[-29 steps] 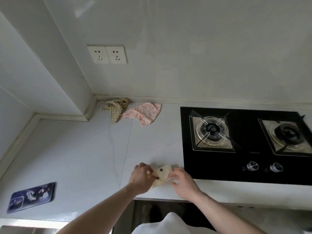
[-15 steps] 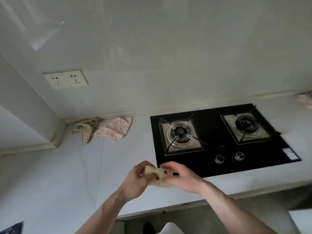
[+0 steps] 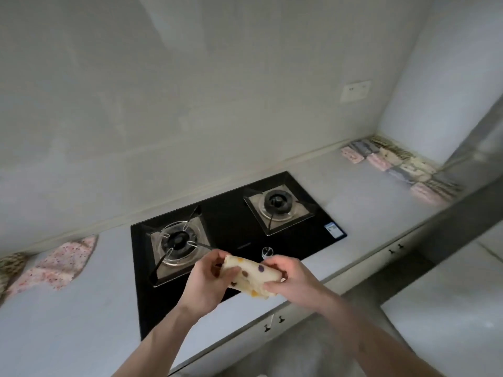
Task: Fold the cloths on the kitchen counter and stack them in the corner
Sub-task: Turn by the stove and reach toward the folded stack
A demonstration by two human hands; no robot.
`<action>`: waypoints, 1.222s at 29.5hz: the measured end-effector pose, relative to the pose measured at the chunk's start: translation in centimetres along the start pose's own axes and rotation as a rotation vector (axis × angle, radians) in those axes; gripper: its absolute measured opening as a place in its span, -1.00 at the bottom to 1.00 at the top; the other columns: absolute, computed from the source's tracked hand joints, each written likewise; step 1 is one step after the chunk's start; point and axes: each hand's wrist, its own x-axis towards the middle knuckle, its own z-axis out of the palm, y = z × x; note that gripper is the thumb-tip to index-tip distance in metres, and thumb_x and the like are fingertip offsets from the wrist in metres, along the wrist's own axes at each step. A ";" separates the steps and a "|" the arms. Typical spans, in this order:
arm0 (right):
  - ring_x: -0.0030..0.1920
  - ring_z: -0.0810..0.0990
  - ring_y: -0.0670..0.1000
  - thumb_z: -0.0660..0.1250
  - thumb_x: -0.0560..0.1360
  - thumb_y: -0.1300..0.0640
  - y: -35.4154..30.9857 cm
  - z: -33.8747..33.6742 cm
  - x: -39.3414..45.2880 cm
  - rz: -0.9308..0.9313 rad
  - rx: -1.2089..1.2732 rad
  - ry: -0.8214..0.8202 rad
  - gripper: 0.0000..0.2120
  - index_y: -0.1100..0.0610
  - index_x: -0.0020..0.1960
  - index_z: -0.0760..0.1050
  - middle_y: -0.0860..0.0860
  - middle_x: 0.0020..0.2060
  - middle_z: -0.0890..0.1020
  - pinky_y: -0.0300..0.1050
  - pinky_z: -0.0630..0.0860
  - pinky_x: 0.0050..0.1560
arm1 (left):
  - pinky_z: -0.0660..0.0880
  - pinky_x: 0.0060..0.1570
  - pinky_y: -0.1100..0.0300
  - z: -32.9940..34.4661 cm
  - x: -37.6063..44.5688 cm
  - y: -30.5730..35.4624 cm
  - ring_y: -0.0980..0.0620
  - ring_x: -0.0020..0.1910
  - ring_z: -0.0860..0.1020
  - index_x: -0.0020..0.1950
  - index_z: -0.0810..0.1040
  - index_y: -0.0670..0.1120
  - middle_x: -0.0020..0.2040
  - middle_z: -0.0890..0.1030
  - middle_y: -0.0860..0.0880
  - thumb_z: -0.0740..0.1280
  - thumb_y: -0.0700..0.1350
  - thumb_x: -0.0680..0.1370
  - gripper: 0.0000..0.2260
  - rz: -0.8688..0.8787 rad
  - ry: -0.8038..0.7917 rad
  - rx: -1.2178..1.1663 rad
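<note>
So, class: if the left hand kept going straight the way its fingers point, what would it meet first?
The left hand points rightward into the dotted cloth it already grips; just beyond that is the right hand, holding the cloth's other end. Depth is hard to judge in this single view.

Both hands now hold the dotted cloth [image 3: 251,276] lifted over the stove's [image 3: 234,235] front edge, off the desk [image 3: 81,308].

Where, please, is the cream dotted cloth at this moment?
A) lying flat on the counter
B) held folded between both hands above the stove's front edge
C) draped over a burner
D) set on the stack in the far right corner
B: the left hand and the right hand both grip the cream dotted cloth, folded small, above the front of the stove.
</note>
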 end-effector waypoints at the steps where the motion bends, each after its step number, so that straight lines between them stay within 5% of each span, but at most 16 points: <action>1: 0.13 0.63 -0.17 0.51 0.47 0.08 0.7 -1.6 -0.5 0.005 -0.008 0.029 -0.58 -0.10 0.29 0.54 -0.19 0.10 0.64 -0.16 0.64 0.10 | 0.67 0.03 -0.02 1.8 0.4 0.9 0.00 -0.05 0.72 0.09 0.59 -0.10 -0.06 0.73 -0.01 0.46 -0.18 0.58 -0.88 -0.004 -0.014 -0.013; 6: -0.13 0.67 -0.17 0.42 0.55 -0.03 4.3 -9.3 -3.7 0.065 -0.012 0.131 -0.74 0.04 0.19 0.58 -0.11 -0.09 0.67 -0.33 0.53 -0.19 | 0.68 0.01 0.03 9.5 3.7 5.1 0.04 -0.05 0.72 0.08 0.58 -0.09 -0.05 0.74 0.00 0.44 -0.15 0.59 -0.90 0.048 -0.123 0.033; 14: -0.36 0.59 -0.10 0.39 0.57 -0.06 9.6 -17.2 -4.4 0.167 0.107 0.304 -0.91 -0.07 0.02 0.58 -0.04 -0.25 0.68 -0.19 0.53 -0.19 | 0.65 -0.04 0.13 17.4 10.7 9.3 0.04 -0.09 0.69 0.01 0.62 -0.03 -0.09 0.72 0.03 0.48 -0.15 0.56 -0.92 0.151 -0.258 0.225; 20: -0.29 0.61 -0.09 0.40 0.59 0.06 12.5 -22.6 -2.6 0.176 0.249 0.440 -0.92 -0.05 0.07 0.62 0.01 -0.12 0.70 -0.22 0.57 -0.20 | 0.63 -0.05 0.15 23.4 18.0 10.4 0.13 -0.15 0.66 -0.05 0.64 0.03 -0.15 0.70 0.07 0.52 -0.07 0.52 -0.92 0.177 -0.285 0.269; 27: -0.31 0.64 -0.01 0.44 0.56 0.13 14.8 -29.7 0.3 0.252 0.289 0.577 -0.91 0.05 0.06 0.66 0.06 -0.22 0.73 -0.16 0.60 -0.23 | 0.42 -0.34 0.31 29.5 26.3 11.7 0.14 -0.38 0.54 -0.23 0.58 -0.01 -0.35 0.61 0.03 0.51 0.14 0.50 -0.73 0.204 -0.327 0.340; 30: -0.33 0.59 -0.01 0.45 0.56 0.14 15.8 -31.8 1.9 0.294 0.330 0.631 -0.94 0.06 0.02 0.67 0.13 -0.23 0.72 -0.12 0.56 -0.22 | 0.44 -0.31 0.26 31.3 28.8 11.6 0.17 -0.39 0.52 -0.27 0.54 -0.01 -0.36 0.60 0.01 0.50 0.19 0.49 -0.67 0.198 -0.327 0.374; 36: -0.31 0.60 -0.07 0.39 0.60 0.07 18.6 -36.2 6.2 0.400 0.379 0.705 -0.90 0.06 0.06 0.65 0.02 -0.17 0.73 -0.23 0.54 -0.24 | 0.57 -0.09 0.22 30.7 33.1 12.0 0.16 -0.18 0.62 0.01 0.55 0.10 -0.15 0.66 0.01 0.46 0.07 0.54 -0.87 0.106 -0.401 0.426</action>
